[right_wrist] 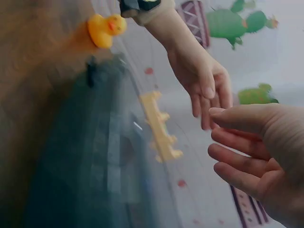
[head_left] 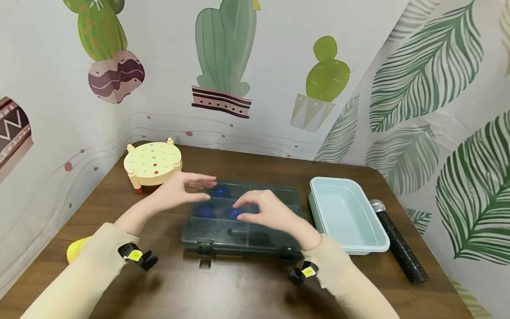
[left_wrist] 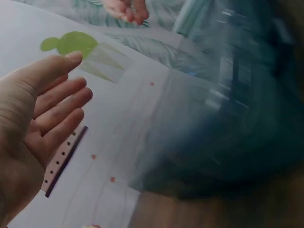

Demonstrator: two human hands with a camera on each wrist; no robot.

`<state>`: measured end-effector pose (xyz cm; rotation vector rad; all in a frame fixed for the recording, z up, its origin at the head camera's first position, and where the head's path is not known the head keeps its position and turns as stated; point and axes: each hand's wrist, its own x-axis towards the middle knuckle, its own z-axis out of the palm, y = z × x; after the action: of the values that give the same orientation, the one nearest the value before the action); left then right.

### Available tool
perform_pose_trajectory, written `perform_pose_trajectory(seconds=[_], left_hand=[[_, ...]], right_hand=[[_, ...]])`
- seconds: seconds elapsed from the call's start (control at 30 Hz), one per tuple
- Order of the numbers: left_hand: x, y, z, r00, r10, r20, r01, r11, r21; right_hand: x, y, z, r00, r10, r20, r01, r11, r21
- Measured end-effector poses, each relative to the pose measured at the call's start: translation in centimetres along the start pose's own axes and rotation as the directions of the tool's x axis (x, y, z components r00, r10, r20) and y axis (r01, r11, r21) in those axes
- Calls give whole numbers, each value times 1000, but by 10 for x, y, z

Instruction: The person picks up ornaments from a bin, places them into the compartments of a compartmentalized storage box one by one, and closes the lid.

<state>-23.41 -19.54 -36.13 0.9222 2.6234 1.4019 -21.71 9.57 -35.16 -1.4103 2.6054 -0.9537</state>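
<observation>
My left hand (head_left: 179,191) hovers over the left part of a dark translucent compartment case (head_left: 223,235), fingers extended and holding nothing. Above the case's right half, my right hand (head_left: 271,211) faces it with fingers loosely bent, also holding nothing. Through the lid show a blue ball (head_left: 220,191) at the back, another blue ball (head_left: 204,210) at left and a third blue ball (head_left: 232,213) near the right fingertips. A dark elongated shape lies in the front compartment. The left front latch (head_left: 205,262) hangs down. Both wrist views show the case blurred.
A pale yellow toy with pegs and coloured dots (head_left: 153,161) stands at back left. On the right are a light blue tub (head_left: 346,217) and a black microphone (head_left: 402,248). A yellow rubber duck (right_wrist: 102,31) sits at left, partly behind my left sleeve in the head view.
</observation>
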Motion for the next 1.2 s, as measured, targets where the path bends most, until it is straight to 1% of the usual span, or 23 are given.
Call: perform_pose_trajectory(seconds=[0.07,0.13,0.2,0.27,0.33,0.4,0.5,0.57,0.63,0.73,0.8,0.93,1.07,1.2], left_hand=[[-9,-5,3,999,44,15,-44,999,15],[-19,-9,5,997,74,16,-75,996,41],[-29,-12,7,996,88,12,-88,995,54],[-38,-16,10,996,89,7,-89,994,60],[-45,-18,12,996,90,14,-91,994,61],[-50,-21,14,994,108,34,-110,992,53],[-54,-26,17,984,162,70,-165,986,30],[-57,-29,19,975,208,79,-209,978,12],[-58,-31,20,968,239,77,-239,971,-7],[-59,-33,23,967,242,84,-241,970,-21],[-58,-33,26,969,224,103,-223,975,-17],[-59,-33,28,972,193,134,-198,980,26],[-57,-33,28,973,174,150,-188,979,83],[-54,-34,29,974,162,156,-182,976,123]], right_hand=[[4,-6,14,1000,-4,28,5,999,-38],[6,-12,26,999,-9,51,12,998,-57],[6,-17,39,998,-16,63,20,998,-60],[6,-20,51,997,-17,73,22,998,-67],[5,-24,60,997,-6,83,13,997,-76],[5,-26,68,996,13,86,-5,996,-90],[5,-30,75,995,47,84,-37,992,-117],[5,-31,78,995,60,80,-49,990,-136],[4,-31,80,995,67,78,-55,986,-156],[3,-30,83,995,72,69,-60,985,-164],[2,-28,85,995,71,64,-60,985,-159],[-1,-23,90,997,57,53,-49,989,-141],[-2,-22,96,998,56,33,-50,987,-156],[-3,-25,99,997,74,7,-71,981,-181]])
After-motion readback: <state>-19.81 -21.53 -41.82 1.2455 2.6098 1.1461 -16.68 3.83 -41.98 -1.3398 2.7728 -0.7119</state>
